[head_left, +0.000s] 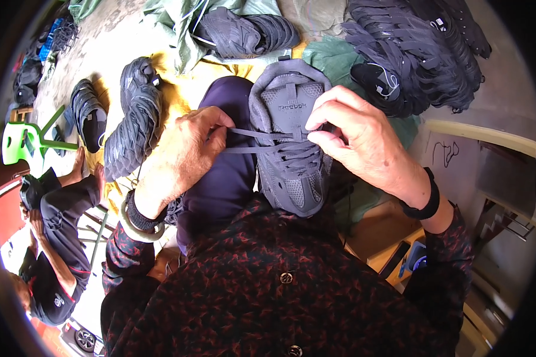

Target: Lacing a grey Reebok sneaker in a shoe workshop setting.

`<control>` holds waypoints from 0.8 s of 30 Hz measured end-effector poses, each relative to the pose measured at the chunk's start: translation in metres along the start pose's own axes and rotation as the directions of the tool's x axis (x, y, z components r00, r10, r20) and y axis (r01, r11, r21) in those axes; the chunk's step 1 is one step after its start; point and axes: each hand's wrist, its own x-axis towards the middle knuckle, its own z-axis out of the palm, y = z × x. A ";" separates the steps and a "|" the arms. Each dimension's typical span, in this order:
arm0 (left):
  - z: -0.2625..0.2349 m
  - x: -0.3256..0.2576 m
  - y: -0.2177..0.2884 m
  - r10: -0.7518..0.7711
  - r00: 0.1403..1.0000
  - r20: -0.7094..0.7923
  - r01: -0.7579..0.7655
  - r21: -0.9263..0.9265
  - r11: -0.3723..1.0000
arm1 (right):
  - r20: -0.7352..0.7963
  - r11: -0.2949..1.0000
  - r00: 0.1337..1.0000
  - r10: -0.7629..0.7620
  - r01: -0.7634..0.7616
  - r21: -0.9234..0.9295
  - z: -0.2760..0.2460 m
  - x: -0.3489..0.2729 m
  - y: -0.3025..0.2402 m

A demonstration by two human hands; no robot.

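A dark grey sneaker (301,193) rests on my lap, its toe toward me and its padded tongue facing up. Flat grey shoelace (241,150) crosses its front in rows, and two strands stretch out to the left. My left hand (187,154) pinches these strands between thumb and fingers, beside the shoe. At the shoe's right edge, my right hand (366,143) is curled, thumb and forefinger close together by the upper eyelets. One lace strand runs up to that thumb; the curled fingers partly hide the spot where it meets them.
Several dark sneakers stand in a row (134,128) at left, with more shoes (250,33) ahead on cloth. A large heap of sneakers (417,56) lies at far right. Another person (56,238) sits at left near a green chair (33,143). A wooden drawer (375,238) is at right.
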 end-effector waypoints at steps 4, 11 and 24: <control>-0.006 -0.004 -0.005 0.280 0.936 -0.211 -0.201 0.333 0.921 | -0.067 0.999 0.997 -0.042 0.043 0.011 0.001 0.003 -0.004; 0.009 -0.021 0.033 0.206 0.977 -0.061 -0.205 0.026 0.978 | -0.085 0.999 0.996 -0.018 0.022 0.042 0.002 0.010 -0.014; -0.055 -0.036 -0.008 -0.138 0.890 0.434 0.303 -0.338 0.891 | 0.058 0.934 0.932 -0.357 0.357 0.011 0.021 0.062 -0.028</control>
